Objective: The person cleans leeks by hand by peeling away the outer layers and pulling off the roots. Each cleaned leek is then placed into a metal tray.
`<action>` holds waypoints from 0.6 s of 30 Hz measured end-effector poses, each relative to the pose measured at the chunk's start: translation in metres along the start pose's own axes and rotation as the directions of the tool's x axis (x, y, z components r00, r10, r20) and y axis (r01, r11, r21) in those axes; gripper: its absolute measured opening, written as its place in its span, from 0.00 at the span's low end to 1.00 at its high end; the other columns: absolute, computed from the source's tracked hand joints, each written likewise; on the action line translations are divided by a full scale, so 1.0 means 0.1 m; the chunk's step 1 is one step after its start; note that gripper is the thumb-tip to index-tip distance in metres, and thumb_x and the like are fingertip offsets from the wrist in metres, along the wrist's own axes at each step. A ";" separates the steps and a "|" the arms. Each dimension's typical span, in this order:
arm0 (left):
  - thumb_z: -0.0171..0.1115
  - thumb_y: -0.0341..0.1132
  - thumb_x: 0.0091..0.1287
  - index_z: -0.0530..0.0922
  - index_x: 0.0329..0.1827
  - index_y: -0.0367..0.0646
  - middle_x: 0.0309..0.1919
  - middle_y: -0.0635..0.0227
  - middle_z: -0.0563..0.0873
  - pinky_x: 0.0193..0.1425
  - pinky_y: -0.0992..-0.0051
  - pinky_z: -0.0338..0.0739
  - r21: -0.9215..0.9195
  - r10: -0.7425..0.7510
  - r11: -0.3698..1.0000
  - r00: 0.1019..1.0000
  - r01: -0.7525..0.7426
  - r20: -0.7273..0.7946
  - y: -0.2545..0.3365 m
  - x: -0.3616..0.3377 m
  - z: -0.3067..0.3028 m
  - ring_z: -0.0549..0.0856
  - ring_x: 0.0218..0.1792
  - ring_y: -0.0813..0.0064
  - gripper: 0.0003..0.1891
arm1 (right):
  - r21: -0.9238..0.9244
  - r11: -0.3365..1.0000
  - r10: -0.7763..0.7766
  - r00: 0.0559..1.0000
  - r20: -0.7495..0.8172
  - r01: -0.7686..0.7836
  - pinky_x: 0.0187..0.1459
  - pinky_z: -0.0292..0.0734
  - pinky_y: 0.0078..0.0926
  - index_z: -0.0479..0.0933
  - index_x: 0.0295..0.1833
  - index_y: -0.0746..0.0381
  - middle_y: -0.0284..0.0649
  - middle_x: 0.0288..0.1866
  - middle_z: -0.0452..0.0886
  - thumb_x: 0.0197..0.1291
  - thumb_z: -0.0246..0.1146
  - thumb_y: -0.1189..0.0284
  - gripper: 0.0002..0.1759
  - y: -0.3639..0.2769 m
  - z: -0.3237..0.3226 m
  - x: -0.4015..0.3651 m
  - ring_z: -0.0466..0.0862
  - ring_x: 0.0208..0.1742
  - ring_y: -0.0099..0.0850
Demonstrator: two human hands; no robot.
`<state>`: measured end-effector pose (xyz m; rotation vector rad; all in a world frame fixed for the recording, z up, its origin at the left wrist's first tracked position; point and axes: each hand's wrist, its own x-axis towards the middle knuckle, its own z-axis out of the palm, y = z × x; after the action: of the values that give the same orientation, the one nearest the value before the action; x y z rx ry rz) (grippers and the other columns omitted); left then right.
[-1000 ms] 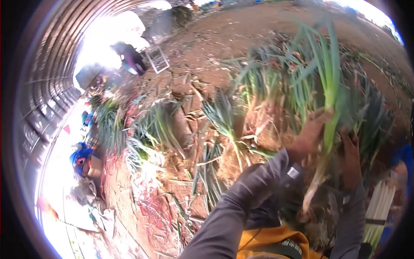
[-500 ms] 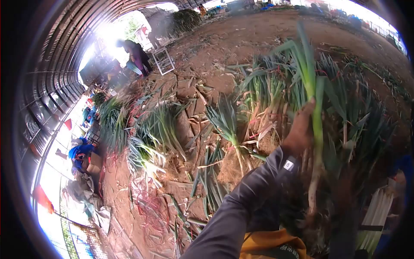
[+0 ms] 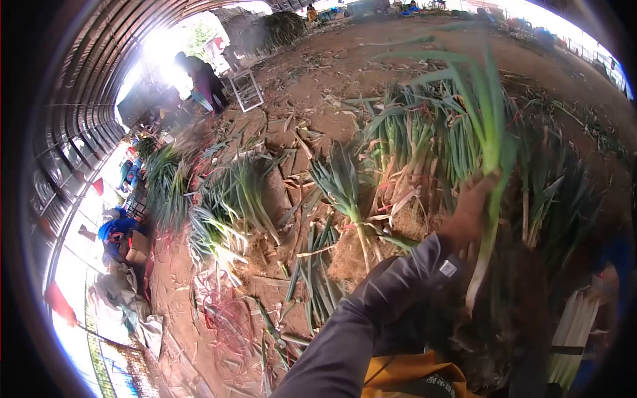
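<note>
My left hand point(image 3: 470, 205), in a dark grey sleeve, is closed around a long green onion point(image 3: 492, 212). The stalk stands nearly upright, slightly tilted, with its pale root end low and its leaves fanned out above and blurred. Just behind it, a row of green onions point(image 3: 405, 139) stands with red ties around some. Left of my forearm, a smaller cluster of green onions point(image 3: 342, 182) rests on the ground beside dry roots. My right hand does not show; the lower right is dark and blurred.
More green onion bundles point(image 3: 239, 196) lie on the soil to the left, near tangled red string point(image 3: 225, 318). A white frame point(image 3: 246, 91) and a bending person point(image 3: 202, 79) are farther back. At lower right is a banded bunch of pale stalks point(image 3: 572, 331).
My left hand has moved slightly down and right with the green onion, whose lower end has swung left. Its leaves have spread out more.
</note>
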<state>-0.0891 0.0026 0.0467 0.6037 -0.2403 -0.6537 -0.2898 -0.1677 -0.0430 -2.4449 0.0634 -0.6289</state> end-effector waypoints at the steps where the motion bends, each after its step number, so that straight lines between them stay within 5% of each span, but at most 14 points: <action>1: 0.68 0.41 0.72 0.81 0.53 0.44 0.36 0.75 0.85 0.31 0.77 0.79 0.035 -0.094 0.995 0.996 0.094 -0.001 -0.01 -0.08 0.05 0.83 0.30 0.82 0.13 | 0.417 0.839 0.371 0.928 0.027 -0.348 0.58 0.75 0.29 0.79 0.61 0.66 0.41 0.55 0.84 0.67 0.65 0.71 0.19 -0.37 -0.10 0.33 0.81 0.59 0.30; 3: 0.68 0.40 0.72 0.81 0.54 0.43 0.38 0.75 0.85 0.35 0.77 0.80 0.010 -0.108 0.994 0.990 0.107 0.087 -0.07 -0.19 0.13 0.84 0.33 0.82 0.14 | 0.543 0.825 0.290 0.942 -0.171 -0.156 0.58 0.75 0.27 0.80 0.60 0.66 0.37 0.53 0.84 0.68 0.66 0.70 0.18 -0.95 -0.15 0.83 0.81 0.55 0.26; 5: 0.68 0.40 0.72 0.80 0.56 0.42 0.44 0.72 0.86 0.46 0.78 0.80 -0.006 -0.065 0.998 0.976 0.067 0.206 -0.16 -0.10 0.18 0.85 0.42 0.80 0.15 | 0.561 0.816 0.265 0.953 -0.149 -0.140 0.57 0.74 0.25 0.80 0.59 0.66 0.36 0.52 0.84 0.68 0.66 0.70 0.17 -0.87 -0.12 1.03 0.81 0.53 0.24; 9: 0.66 0.40 0.74 0.80 0.59 0.41 0.47 0.71 0.86 0.48 0.78 0.79 -0.049 -0.029 0.998 0.950 0.046 0.311 -0.17 -0.07 0.07 0.85 0.46 0.81 0.16 | 0.613 0.777 0.261 0.959 -0.108 -0.142 0.54 0.74 0.21 0.80 0.57 0.66 0.33 0.49 0.83 0.66 0.67 0.73 0.15 -0.77 -0.03 1.19 0.79 0.49 0.19; 14: 0.65 0.39 0.75 0.80 0.59 0.44 0.47 0.71 0.86 0.43 0.82 0.78 -0.055 -0.011 0.998 0.968 0.026 0.252 0.05 -0.11 0.13 0.85 0.42 0.82 0.14 | 0.662 0.729 0.277 0.959 -0.054 -0.174 0.51 0.75 0.22 0.79 0.57 0.66 0.31 0.47 0.82 0.64 0.69 0.74 0.17 -0.87 -0.03 1.15 0.80 0.46 0.19; 16: 0.66 0.34 0.71 0.80 0.59 0.44 0.46 0.67 0.86 0.46 0.73 0.79 0.080 -0.044 0.996 0.998 0.047 -0.034 0.07 0.15 -0.07 0.86 0.44 0.71 0.15 | 0.636 0.760 0.315 0.932 -0.179 -0.134 0.50 0.76 0.23 0.77 0.59 0.66 0.30 0.48 0.82 0.62 0.70 0.75 0.21 -1.22 0.00 0.91 0.80 0.45 0.20; 17: 0.66 0.33 0.68 0.74 0.67 0.43 0.53 0.59 0.83 0.56 0.65 0.77 0.672 0.314 0.623 0.915 -0.399 0.252 0.08 0.29 -0.41 0.83 0.53 0.62 0.23 | 0.730 0.654 0.392 0.914 -0.103 -0.198 0.53 0.75 0.23 0.75 0.65 0.66 0.31 0.50 0.81 0.61 0.70 0.77 0.26 -0.72 0.11 0.73 0.79 0.48 0.21; 18: 0.67 0.31 0.65 0.69 0.74 0.43 0.60 0.51 0.79 0.66 0.58 0.75 0.742 0.322 -0.144 0.678 -0.655 0.661 0.10 0.35 -0.70 0.80 0.62 0.54 0.32 | 0.398 0.907 0.237 0.949 -0.206 -0.140 0.56 0.75 0.26 0.76 0.65 0.63 0.35 0.50 0.83 0.60 0.69 0.79 0.26 -0.43 0.13 0.58 0.81 0.49 0.25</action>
<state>-0.0298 0.0182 -0.0024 1.6713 -1.2274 0.4305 -0.2373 -0.1368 -0.0034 -1.9478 0.2554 -0.7793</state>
